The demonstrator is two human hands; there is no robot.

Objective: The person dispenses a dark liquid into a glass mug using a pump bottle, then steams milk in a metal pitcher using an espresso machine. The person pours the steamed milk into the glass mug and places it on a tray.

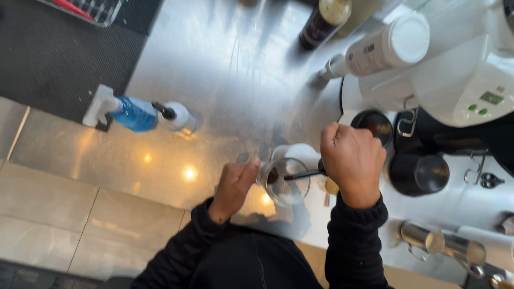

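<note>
The right hand (353, 160) is closed in a fist around the top of a thin black rod-like utensil (302, 174), whose lower end is dipped into a clear round drinking glass (286, 182). The left hand (235, 184) is clamped on the glass's left side, thumb up along the wall. The glass is tilted toward the camera and held just above the brushed steel worktop (225, 69), near its front edge; whether its base touches cannot be told. Something dark is seen at the bottom of the glass; what it is cannot be made out.

Risks, as judged from here: the glass is held at the side only and tilted, so a hard push from the utensil could twist it out of the grip, and the tiled floor (64, 214) is directly below the edge. The contents could be slopped over the rim if the tilt is increased. The glass wall could be chipped if the utensil tip is driven against it.

Just behind the glass a white cup-like shape (305, 152) is partly hidden. To the right a black round container (375, 126) and a dark metal jug (420, 172) are set close together, within elbow reach, so either could be knocked by the right forearm. Further out stand a white machine with a small display (460, 80), a white cylindrical bottle lying tilted (383, 51), a dark bottle (324, 21), and well to the left a blue spray bottle (134, 113) on its side.
</note>
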